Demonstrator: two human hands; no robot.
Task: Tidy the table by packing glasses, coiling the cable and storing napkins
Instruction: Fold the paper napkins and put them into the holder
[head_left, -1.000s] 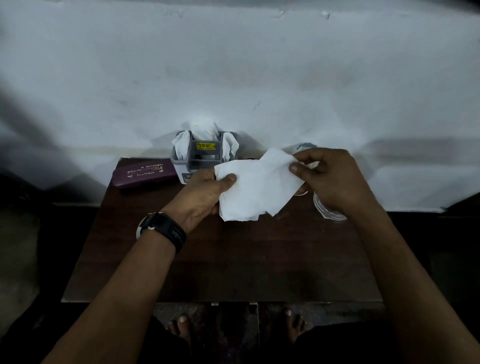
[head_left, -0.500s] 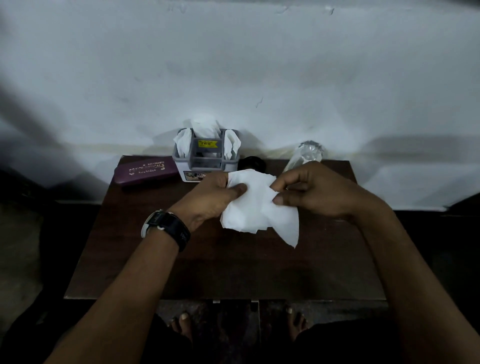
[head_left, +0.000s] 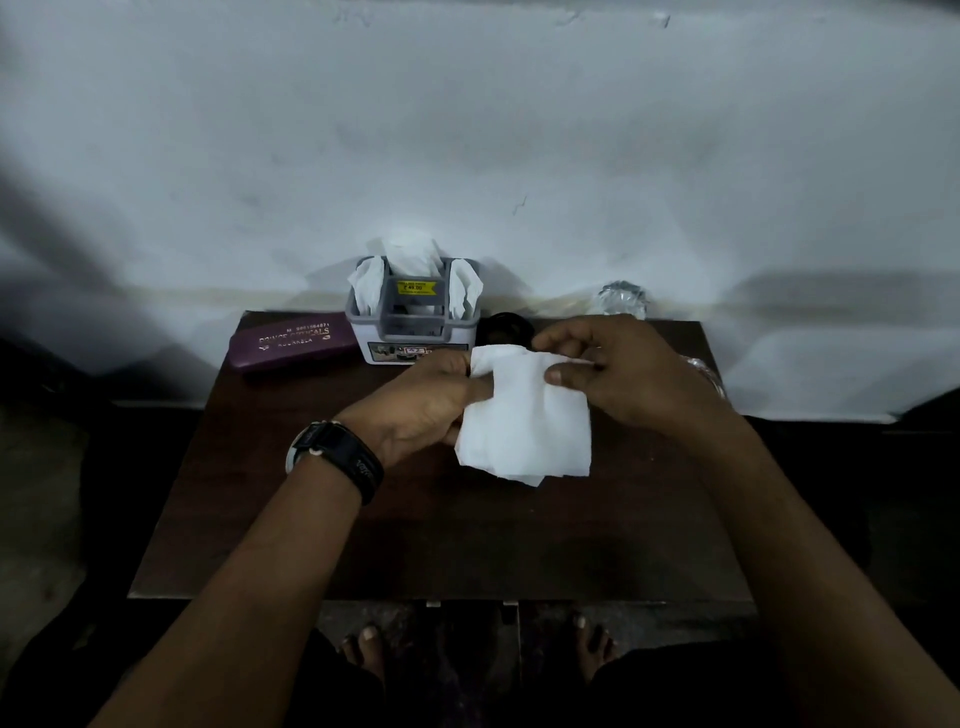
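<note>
Single view, head-worn, wide-angle. Looks forward and steeply down from above the near edge of a dark wooden table (head_left: 467, 545), which fills the middle of the frame. Faces a white wall (head_left: 467, 130) directly behind the table's far edge; wall takes the upper half. Both forearms enter from the bottom corners, close to the lens. Bare feet (head_left: 366, 649) show below the near edge. Edges curve from lens distortion. No second view.

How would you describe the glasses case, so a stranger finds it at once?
Look at the dark wooden table against the white wall. At its far left corner, left of the grey napkin holder, lies the glasses case. It alone is long, flat and maroon, with gold lettering on its lid.
</note>
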